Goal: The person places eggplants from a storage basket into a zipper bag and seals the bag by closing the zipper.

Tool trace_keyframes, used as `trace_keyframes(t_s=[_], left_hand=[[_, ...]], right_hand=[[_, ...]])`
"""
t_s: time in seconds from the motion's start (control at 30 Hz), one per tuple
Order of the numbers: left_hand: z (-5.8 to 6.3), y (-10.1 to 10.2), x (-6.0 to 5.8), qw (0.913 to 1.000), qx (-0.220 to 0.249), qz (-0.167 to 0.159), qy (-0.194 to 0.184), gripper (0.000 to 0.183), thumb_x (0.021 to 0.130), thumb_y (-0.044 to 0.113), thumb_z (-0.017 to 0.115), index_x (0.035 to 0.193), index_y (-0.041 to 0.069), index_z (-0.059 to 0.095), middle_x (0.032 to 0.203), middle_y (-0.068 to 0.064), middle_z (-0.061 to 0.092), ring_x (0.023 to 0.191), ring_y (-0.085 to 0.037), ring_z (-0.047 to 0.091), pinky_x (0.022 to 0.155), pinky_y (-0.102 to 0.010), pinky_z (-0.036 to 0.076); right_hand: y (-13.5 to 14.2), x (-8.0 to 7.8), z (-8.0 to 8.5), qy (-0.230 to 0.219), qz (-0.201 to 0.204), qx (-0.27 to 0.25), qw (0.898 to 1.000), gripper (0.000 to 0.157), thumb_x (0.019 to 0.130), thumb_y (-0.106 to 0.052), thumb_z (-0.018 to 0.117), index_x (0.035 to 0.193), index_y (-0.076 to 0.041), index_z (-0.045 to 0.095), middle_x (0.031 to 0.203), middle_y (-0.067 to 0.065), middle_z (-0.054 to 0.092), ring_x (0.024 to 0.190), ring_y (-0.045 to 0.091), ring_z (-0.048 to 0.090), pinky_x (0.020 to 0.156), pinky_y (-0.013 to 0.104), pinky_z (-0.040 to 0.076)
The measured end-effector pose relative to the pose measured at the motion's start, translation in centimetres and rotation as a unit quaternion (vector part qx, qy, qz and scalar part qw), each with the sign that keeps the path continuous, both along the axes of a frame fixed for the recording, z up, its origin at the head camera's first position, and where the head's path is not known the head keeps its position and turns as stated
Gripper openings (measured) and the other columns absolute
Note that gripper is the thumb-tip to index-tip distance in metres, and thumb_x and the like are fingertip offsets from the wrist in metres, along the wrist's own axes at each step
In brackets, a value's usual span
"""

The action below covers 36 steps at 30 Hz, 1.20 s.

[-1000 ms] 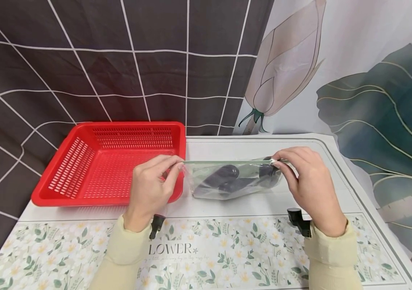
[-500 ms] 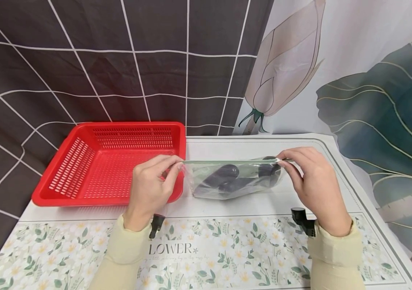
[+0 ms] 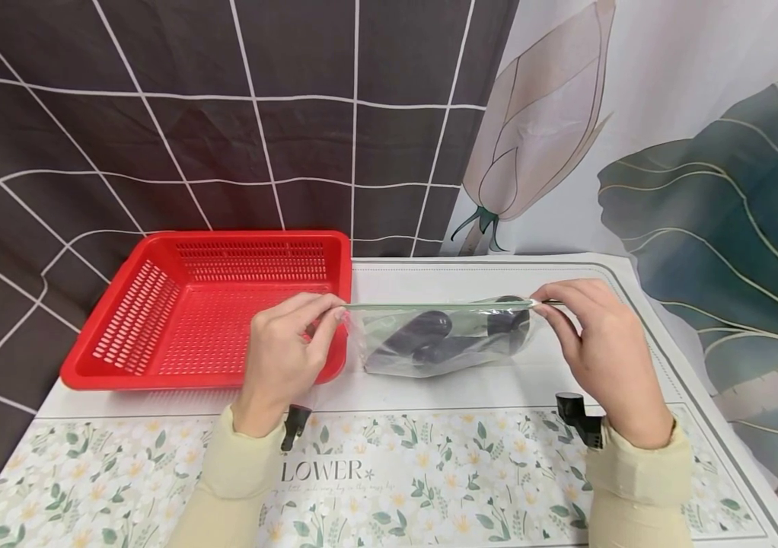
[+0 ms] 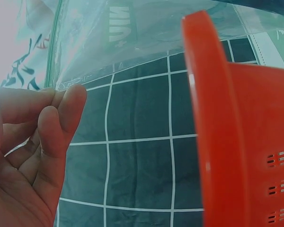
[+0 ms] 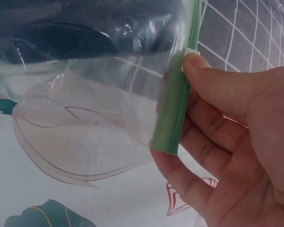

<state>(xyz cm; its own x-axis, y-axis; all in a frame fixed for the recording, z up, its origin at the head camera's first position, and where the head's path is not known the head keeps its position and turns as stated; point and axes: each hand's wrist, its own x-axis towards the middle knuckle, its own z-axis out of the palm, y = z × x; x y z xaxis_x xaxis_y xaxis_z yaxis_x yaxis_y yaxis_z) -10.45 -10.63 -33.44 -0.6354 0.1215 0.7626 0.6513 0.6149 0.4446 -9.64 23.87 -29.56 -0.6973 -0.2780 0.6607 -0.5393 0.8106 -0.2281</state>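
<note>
A clear slider zip bag point(image 3: 466, 323) with a green zip strip point(image 3: 430, 306) holds several dark, long, rounded things point(image 3: 423, 331) that look like eggplants. My left hand point(image 3: 288, 354) pinches the strip's left end between thumb and fingers. At the other end my right hand point(image 3: 601, 350) pinches the small white slider point(image 5: 191, 52), thumb on one side and fingers behind. A short piece of green strip extends past the slider in the right wrist view. The zip is stretched straight between both hands. In the left wrist view the bag's film point(image 4: 132, 38) spreads from my fingertips.
A red perforated basket point(image 3: 204, 380) stands left of the bag, partly behind my left hand. Below lies a white tabletop with a floral-printed mat point(image 3: 457, 472). A dark gridded curtain point(image 3: 293, 137) and a flower-printed one point(image 3: 718, 175) hang behind.
My right hand has moved right with the white slider along the zip strip, toward the bag's right end. My left hand and the basket have stayed in place.
</note>
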Motion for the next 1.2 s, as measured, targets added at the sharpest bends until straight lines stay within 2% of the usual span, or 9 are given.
trace_keyframes(t_s=[0.27,1.2], left_hand=[[0.0,-0.1,-0.1,1.0,0.0,0.0,0.006,0.015,0.085,0.003,0.078,0.1,0.003,0.079,0.095,-0.009,0.076,0.083,-0.021,0.073,0.064,-0.033,0.059],[-0.1,-0.3,-0.2,0.9999,0.0,0.001,0.012,0.016,0.084,0.003,0.078,0.1,0.003,0.079,0.094,-0.009,0.076,0.084,-0.021,0.073,0.063,-0.033,0.058]], right_hand=[[0.4,0.2,0.0,-0.01,-0.017,0.006,1.0,0.017,0.085,0.003,0.075,0.101,-0.003,0.071,0.099,0.011,0.07,0.099,0.03,0.06,0.08,0.044,0.045],[1.2,0.2,0.3,-0.013,-0.023,0.007,1.0,0.018,0.085,0.003,0.075,0.101,-0.004,0.071,0.098,0.011,0.07,0.099,0.03,0.061,0.084,0.044,0.044]])
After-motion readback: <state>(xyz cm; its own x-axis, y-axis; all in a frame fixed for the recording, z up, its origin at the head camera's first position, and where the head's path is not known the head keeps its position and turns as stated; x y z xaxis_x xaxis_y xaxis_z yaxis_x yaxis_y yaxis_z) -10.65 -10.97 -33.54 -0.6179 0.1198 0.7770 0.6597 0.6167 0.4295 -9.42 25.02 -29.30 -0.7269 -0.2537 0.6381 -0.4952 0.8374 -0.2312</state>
